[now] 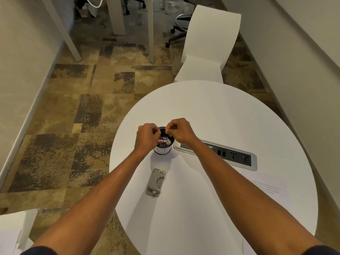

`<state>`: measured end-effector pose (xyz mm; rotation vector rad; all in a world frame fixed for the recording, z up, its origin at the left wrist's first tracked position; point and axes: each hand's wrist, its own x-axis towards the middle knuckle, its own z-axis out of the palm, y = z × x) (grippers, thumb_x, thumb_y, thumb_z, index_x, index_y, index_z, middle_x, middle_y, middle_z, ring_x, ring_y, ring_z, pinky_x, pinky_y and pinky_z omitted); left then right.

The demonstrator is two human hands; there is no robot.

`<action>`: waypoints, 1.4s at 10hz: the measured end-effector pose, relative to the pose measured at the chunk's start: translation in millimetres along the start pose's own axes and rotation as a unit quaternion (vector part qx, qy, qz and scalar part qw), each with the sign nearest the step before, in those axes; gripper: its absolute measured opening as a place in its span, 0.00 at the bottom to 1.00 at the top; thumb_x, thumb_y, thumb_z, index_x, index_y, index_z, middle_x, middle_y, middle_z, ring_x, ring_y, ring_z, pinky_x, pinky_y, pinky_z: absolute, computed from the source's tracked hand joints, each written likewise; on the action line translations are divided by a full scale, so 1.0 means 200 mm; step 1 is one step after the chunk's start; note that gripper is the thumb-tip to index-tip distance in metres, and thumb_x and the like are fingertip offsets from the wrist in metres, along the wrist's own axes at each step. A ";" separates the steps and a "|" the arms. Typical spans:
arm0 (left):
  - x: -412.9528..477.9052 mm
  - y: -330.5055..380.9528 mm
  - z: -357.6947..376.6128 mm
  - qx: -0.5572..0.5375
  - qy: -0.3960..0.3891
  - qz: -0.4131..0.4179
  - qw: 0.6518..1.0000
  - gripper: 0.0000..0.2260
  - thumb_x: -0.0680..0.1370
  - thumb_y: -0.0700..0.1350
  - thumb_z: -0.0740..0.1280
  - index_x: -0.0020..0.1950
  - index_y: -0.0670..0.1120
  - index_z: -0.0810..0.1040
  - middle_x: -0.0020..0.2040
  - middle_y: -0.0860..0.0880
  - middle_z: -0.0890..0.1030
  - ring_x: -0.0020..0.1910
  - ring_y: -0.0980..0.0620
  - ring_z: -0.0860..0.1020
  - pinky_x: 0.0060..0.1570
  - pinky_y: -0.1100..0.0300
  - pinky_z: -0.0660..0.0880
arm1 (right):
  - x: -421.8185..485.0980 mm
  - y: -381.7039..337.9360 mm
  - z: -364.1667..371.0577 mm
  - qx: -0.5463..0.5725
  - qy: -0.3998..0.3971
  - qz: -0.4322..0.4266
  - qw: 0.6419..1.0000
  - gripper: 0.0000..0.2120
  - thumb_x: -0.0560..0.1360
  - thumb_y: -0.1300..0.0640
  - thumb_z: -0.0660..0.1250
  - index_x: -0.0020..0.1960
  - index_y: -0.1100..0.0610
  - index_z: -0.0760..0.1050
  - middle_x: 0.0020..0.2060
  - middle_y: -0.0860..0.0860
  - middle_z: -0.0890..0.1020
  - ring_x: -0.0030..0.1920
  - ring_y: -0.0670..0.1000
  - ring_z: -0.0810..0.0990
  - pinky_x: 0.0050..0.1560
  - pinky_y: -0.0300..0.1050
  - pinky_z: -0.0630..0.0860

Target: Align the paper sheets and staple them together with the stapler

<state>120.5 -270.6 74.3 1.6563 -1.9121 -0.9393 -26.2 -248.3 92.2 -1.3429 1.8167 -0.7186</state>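
A grey stapler (156, 181) lies flat on the round white table (230, 111), between my forearms. A paper sheet (265, 188) with a few lines of print lies at the table's right edge; another sheet corner (247, 247) shows at the bottom. My left hand (146, 137) and my right hand (181, 130) hover over a small round container (164, 147) of small stationery items beyond the stapler. Both hands have fingers curled and pinched together above its rim. What they pinch is too small to tell.
A grey power socket panel (231, 156) is set into the table right of the container. A white chair (207, 46) stands beyond the table. More white paper (9, 242) lies on a surface at the lower left. Walls close in on both sides.
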 end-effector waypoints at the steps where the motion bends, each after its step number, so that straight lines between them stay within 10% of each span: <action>1: -0.01 -0.01 0.00 0.034 -0.003 -0.002 0.999 0.06 0.75 0.41 0.67 0.45 0.41 0.83 0.44 0.42 0.84 0.49 0.43 0.78 0.42 0.55 0.74 | 0.01 0.01 0.03 -0.024 0.010 0.000 1.000 0.05 0.72 0.63 0.70 0.41 0.65 0.82 0.39 0.58 0.84 0.38 0.51 0.78 0.41 0.45 0.75; 9: -0.05 0.04 0.05 0.091 0.001 0.078 0.993 0.06 0.76 0.43 0.66 0.43 0.42 0.80 0.43 0.45 0.81 0.43 0.46 0.78 0.37 0.55 0.73 | -0.12 0.07 -0.03 -0.036 0.037 -0.015 0.999 0.10 0.76 0.56 0.68 0.55 0.59 0.78 0.54 0.55 0.81 0.54 0.54 0.79 0.55 0.47 0.74; 14: -0.29 0.32 0.35 0.055 -0.062 0.182 0.980 0.15 0.81 0.45 0.60 0.66 0.42 0.74 0.64 0.44 0.78 0.63 0.44 0.74 0.63 0.50 0.69 | -0.52 0.50 -0.42 -0.051 0.166 0.046 0.984 0.26 0.81 0.45 0.58 0.74 0.56 0.64 0.75 0.52 0.67 0.75 0.53 0.63 0.73 0.48 0.60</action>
